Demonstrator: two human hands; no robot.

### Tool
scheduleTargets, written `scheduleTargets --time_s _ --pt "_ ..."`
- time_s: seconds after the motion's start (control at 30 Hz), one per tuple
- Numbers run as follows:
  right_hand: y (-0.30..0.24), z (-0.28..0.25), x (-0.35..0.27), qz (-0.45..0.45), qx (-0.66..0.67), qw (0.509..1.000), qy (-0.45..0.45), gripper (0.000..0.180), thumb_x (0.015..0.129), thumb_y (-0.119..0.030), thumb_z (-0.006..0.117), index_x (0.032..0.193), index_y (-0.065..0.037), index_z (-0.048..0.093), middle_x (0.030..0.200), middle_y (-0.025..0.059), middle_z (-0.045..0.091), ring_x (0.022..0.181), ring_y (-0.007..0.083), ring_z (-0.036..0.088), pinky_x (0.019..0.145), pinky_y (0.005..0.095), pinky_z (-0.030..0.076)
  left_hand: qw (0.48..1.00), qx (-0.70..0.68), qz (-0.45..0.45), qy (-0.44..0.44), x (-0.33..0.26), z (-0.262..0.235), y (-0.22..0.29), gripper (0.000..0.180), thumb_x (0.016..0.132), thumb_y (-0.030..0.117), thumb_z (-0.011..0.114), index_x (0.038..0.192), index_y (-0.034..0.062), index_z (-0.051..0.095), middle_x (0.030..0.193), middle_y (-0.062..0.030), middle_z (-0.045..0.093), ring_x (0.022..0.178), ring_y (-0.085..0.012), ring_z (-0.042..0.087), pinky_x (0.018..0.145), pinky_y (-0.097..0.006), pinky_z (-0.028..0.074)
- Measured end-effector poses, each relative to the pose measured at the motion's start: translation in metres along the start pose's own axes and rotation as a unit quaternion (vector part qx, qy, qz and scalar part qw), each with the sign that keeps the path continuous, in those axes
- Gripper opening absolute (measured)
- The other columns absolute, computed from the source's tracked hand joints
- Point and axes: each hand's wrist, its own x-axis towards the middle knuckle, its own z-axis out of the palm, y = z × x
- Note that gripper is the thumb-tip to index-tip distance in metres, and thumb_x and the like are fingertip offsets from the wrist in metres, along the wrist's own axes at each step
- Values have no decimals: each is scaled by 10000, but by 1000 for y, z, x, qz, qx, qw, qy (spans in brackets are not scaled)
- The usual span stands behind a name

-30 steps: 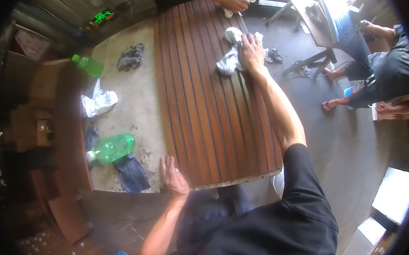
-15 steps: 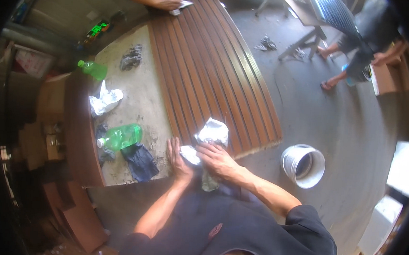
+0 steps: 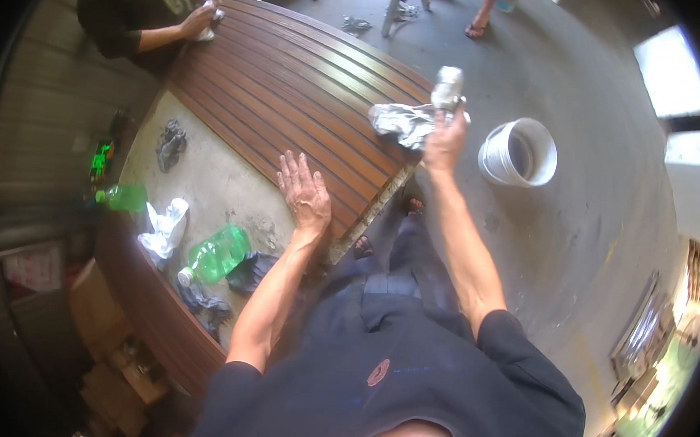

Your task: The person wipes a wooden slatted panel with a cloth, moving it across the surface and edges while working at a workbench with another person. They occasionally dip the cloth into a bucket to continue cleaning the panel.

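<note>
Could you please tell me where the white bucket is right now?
In the head view, the white bucket is on the grey floor, to the right of the right hand and the slatted wooden panel.

The head camera, the left of two fisheyes worn side by side, looks steeply down and forward over the wearer's own shirt (image 3: 390, 343), which lies nearest and fills the lower middle. Beyond it the arms (image 3: 467, 243) lead up to the panel (image 3: 295, 77), near and left of centre, while the floor (image 3: 574, 258) spreads farther off at right. The view is upright and wide, straight edges bending toward its dark round rim
</note>
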Motion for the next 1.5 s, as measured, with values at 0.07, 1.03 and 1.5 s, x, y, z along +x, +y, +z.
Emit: scheduleTargets --time_s 0.07,1.03,1.5 --pt "-8 18 -26 -25 -51 998 28 560 1083 -147 609 1569 95 474 1531 298 591 1441 419 563 1231 450 425 1000 16 1 1 -4 0 0 574 1064 189 584 1587 -23 481 1737 -261 352 1627 -460 288 1322 -607 220" --pt "-58 7 -164 -358 -90 864 -342 479 934 -99 618 1392 32 669 1517 208 632 1487 392 544 1206 508 490 998 -40 37 33 -10 10 -25 605 1015 320 663 1542 34 584 1698 -222 458 1613 -419 364 1299 -612 269" --pt "163 -144 197 -146 -288 946 -13 332 1053 -172 552 1288 -10 721 1079 238 793 1017 422 764 875 500 587 998 -53 -12 42 -4 11 0 492 1075 141 504 1543 -2 551 1720 -227 412 1621 -421 326 1327 -593 202"
